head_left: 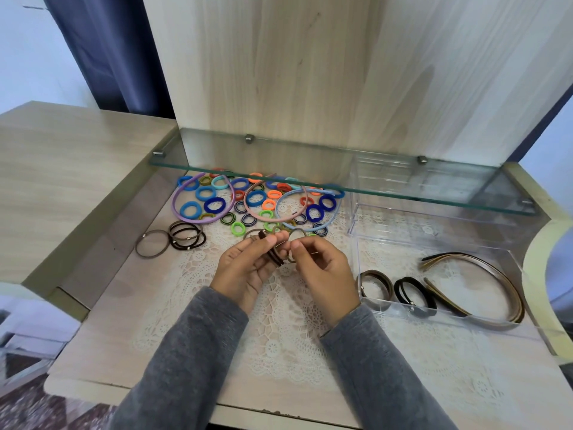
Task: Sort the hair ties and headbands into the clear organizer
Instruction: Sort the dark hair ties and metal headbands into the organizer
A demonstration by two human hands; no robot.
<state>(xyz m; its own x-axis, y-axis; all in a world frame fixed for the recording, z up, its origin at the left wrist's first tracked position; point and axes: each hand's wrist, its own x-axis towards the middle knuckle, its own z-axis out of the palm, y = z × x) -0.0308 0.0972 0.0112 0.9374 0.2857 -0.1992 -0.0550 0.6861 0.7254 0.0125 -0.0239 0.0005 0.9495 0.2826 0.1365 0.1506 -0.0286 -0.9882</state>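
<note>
1. The left hand [245, 265] grips a bundle of thin brown ties [277, 256], with its fingers curled round it. The right hand [322, 268], just beside it, pinches a single tan tie [297, 240].
2. The clear organizer [384, 307] stands to the right. Its front compartment holds sorted brown ties [375, 282], black ties [414, 293] and headbands [440, 259].
3. The step in hand is probably freeing one tie from the bundle. Draw it out slowly while the left grip stays firm, so the elastics neither tangle nor snap back.
4. Sort it by colour. The loose ties [186, 238] and the coloured pile [257, 198] are not yet sorted.
</note>
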